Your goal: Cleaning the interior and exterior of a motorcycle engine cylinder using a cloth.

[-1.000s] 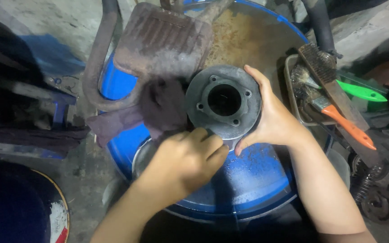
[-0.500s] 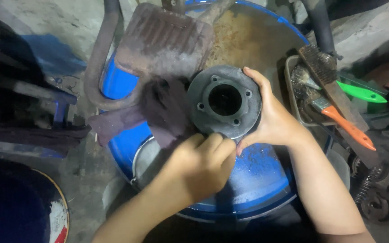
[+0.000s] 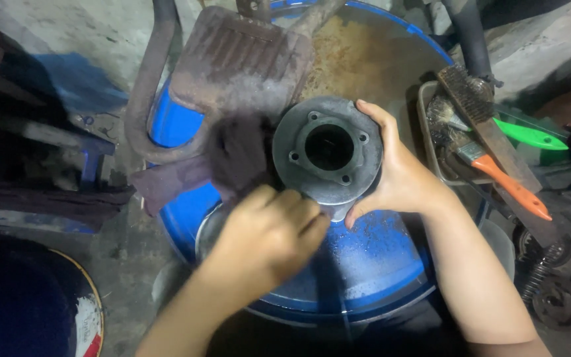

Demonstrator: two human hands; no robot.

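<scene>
Grimy garage floor, blue drum [image 3: 378, 277] lid doing duty as the tabletop.

Nearest, the left hand [image 3: 269, 241] has its fingers curled tight around something at the lower rim of the round metal flange part [image 3: 328, 151]; can't tell what. The right hand [image 3: 401, 175] wraps that rim from the side, fingers spread, bracing it flat on the drum. A dark rag [image 3: 236, 155] lies just beside it, a rusty finned casting [image 3: 242, 56] behind, and wire brushes [image 3: 480, 109] in a tray far right.

Matt grey cast-metal flange [image 3: 328, 155], dark coarse cloth [image 3: 236, 155], and a rusty, glossy blue metal drum top [image 3: 365, 264].
</scene>
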